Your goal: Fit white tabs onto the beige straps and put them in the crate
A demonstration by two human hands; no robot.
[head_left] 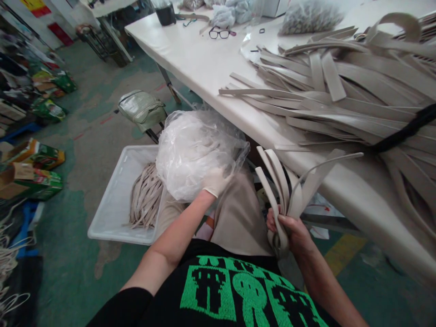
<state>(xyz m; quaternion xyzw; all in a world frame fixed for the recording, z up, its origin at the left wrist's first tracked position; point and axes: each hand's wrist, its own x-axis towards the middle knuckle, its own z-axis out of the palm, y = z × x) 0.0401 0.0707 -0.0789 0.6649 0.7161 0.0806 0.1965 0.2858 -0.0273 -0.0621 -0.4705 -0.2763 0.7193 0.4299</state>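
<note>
My left hand [216, 181], in a pale glove, is at the near side of a large clear plastic bag [194, 145] on my lap. Its fingers close on the bag's crumpled film and are partly hidden there. Whitish contents show blurred through the plastic. In my bare right hand [293, 229] is a bunch of beige straps [281, 181], gripped near the lower part so that their ends fan upward beside the table edge. A big pile of similar beige straps [340, 91] lies on the table, partly bound with a black tie [405, 129].
The white table [190, 59] runs along my right. On it are eyeglasses [220, 33], a dark cup [165, 14] and a bag of small pieces [311, 18]. A white bin [109, 213] with thin strips stands left, a cushioned stool [141, 106] behind it. Green cartons [41, 181] line the floor.
</note>
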